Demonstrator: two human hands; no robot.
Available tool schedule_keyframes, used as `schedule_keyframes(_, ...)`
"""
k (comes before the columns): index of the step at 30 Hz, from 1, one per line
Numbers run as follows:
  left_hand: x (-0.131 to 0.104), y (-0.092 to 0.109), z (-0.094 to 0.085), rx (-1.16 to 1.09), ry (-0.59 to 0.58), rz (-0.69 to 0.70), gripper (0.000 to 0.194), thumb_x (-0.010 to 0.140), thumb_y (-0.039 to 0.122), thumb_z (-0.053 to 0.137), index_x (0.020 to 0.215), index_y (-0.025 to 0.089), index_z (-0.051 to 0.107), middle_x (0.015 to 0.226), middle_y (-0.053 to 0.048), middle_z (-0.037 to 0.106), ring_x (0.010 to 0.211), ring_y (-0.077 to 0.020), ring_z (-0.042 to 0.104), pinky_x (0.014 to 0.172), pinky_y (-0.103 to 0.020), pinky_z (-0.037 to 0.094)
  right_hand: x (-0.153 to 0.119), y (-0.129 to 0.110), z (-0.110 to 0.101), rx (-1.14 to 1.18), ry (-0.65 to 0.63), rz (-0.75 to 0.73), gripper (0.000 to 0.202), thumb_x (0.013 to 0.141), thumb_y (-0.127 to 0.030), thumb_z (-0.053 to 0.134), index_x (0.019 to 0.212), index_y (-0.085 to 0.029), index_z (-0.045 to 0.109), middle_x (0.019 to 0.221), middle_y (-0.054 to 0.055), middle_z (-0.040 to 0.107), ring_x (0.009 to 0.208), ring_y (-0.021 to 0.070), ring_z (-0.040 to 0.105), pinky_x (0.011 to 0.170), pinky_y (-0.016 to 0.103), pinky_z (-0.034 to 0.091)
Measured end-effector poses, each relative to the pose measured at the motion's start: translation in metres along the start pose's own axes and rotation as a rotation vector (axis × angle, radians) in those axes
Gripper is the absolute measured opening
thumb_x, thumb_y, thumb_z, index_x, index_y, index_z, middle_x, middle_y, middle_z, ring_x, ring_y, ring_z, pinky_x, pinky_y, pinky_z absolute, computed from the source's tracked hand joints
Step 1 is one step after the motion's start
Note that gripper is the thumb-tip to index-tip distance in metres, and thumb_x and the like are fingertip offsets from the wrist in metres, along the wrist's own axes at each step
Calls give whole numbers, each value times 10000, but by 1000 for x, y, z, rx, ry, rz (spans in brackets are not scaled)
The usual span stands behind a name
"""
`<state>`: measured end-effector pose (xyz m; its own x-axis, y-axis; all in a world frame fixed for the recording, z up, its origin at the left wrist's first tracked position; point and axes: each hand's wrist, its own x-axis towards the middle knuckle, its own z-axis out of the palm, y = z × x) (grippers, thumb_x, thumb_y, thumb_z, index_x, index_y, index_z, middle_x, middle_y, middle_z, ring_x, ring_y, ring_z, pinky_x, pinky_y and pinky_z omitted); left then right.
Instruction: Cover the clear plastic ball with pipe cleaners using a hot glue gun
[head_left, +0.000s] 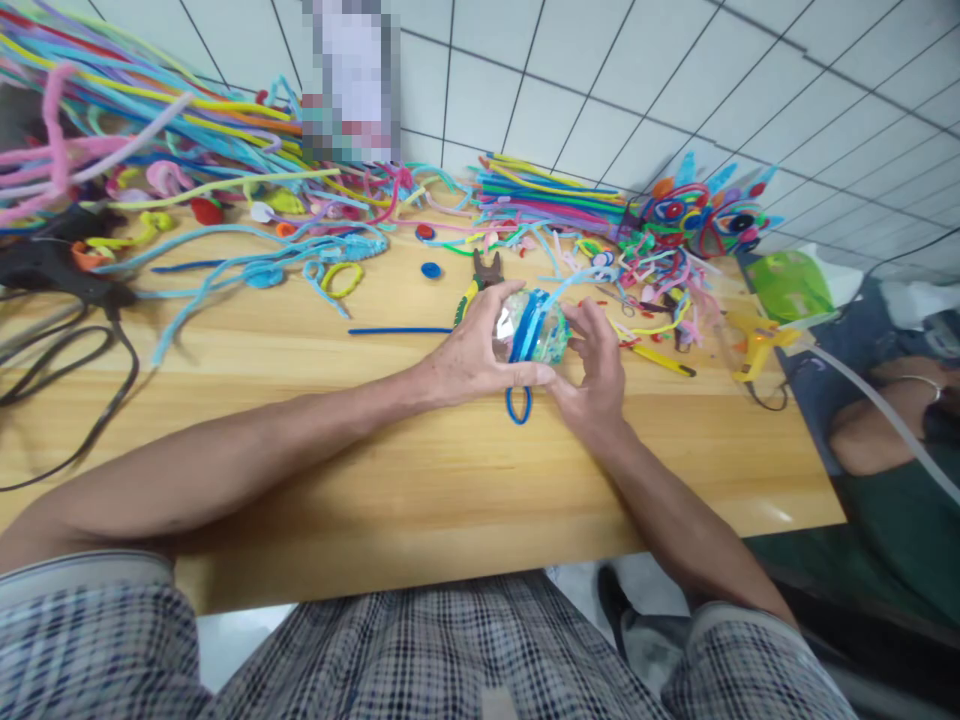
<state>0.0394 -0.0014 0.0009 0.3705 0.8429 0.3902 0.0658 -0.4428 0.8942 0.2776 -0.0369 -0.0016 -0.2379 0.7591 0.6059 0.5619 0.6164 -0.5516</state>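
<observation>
Between both hands, above the table, is a clear rounded container (507,322) banded with blue pipe cleaners (529,326). My left hand (480,345) grips its left side, thumb along the bottom. My right hand (596,365) curls around its right side, fingers bent against it. A light blue pipe cleaner end (571,288) sticks up from the band. Just below the hands shows a dark blue pipe cleaner loop (518,406); whether it is joined to the container I cannot tell. Behind my left hand lie pliers (486,270) with yellow-green handles.
Bundles of coloured pipe cleaners (555,200) line the tiled wall. A straight blue pipe cleaner (400,331) and a blue coil (430,270) lie left of the hands. A yellow glue gun (756,343) stands at right, near a co-worker's arm (885,415). Black cables (112,400) run at left.
</observation>
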Motion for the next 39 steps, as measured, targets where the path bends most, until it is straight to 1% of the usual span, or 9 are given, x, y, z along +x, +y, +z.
schedule_keyframes(3, -2, 2, 1, -4, -20, -36, 1077, 848, 779, 912, 1657, 256, 431, 1692, -228, 512, 1578, -429, 549, 1242, -611, 572, -1, 3, 0, -6, -24, 14, 1058, 987, -722, 806, 1801, -301, 277, 1655, 228, 663, 1526, 405, 679, 1100, 549, 675)
schedule_keyframes(8, -4, 4, 0, -32, -37, -25, 940, 939, 716, 848, 1644, 252, 433, 1683, -223, 520, 1563, -403, 569, 1240, -589, 574, -2, 4, -3, -44, -87, 5, 1143, 942, -701, 867, 1807, -291, 244, 1685, 248, 621, 1561, 406, 648, 1125, 616, 665)
schedule_keyframes(12, -4, 3, -2, 27, -56, 7, 930, 955, 705, 840, 1648, 251, 418, 1671, -210, 537, 1587, -398, 549, 1321, -595, 496, -3, 3, -2, -19, -62, -3, 1122, 948, -627, 894, 1810, -297, 257, 1683, 234, 635, 1567, 396, 645, 1162, 620, 647)
schedule_keyframes(21, -7, -1, -1, -1, -50, -13, 878, 989, 711, 803, 1654, 285, 420, 1672, -195, 527, 1592, -399, 539, 1313, -609, 508, -4, 0, 0, -32, -51, 30, 1084, 933, -611, 910, 1788, -279, 332, 1663, 234, 656, 1552, 409, 659, 1151, 615, 652)
schedule_keyframes(24, -6, -1, -1, -39, -53, -39, 923, 960, 736, 823, 1650, 267, 430, 1665, -202, 526, 1578, -398, 552, 1277, -585, 551, -5, -1, 0, -51, -39, 16, 1079, 938, -623, 899, 1790, -291, 326, 1650, 225, 664, 1536, 410, 669, 1130, 611, 664)
schedule_keyframes(29, -2, 3, 1, -57, -59, -59, 1145, 799, 795, 941, 1653, 242, 416, 1688, -236, 497, 1566, -423, 566, 1194, -565, 626, -5, -4, -2, -61, -17, -24, 1024, 994, -624, 835, 1804, -305, 297, 1636, 218, 669, 1517, 398, 680, 1113, 598, 673)
schedule_keyframes(32, -3, 5, 1, -37, -52, -68, 1151, 814, 806, 923, 1673, 241, 405, 1704, -239, 500, 1568, -427, 574, 1204, -573, 619, -5, -3, -2, -25, -22, -40, 1050, 979, -615, 862, 1806, -304, 294, 1650, 221, 660, 1524, 397, 673, 1131, 595, 662)
schedule_keyframes(36, -6, 6, -2, 11, -28, -56, 982, 955, 784, 806, 1685, 256, 416, 1705, -212, 535, 1603, -405, 552, 1330, -611, 504, -5, 2, 1, 36, -30, 57, 1094, 932, -669, 892, 1787, -287, 326, 1669, 238, 645, 1540, 393, 662, 1122, 579, 665)
schedule_keyframes(39, -6, 5, -2, 30, -48, -43, 1029, 941, 791, 821, 1707, 250, 397, 1756, -219, 489, 1650, -413, 505, 1384, -612, 438, -5, 8, 2, 96, -25, 171, 1097, 916, -723, 881, 1768, -274, 355, 1688, 249, 627, 1566, 391, 643, 1129, 573, 661)
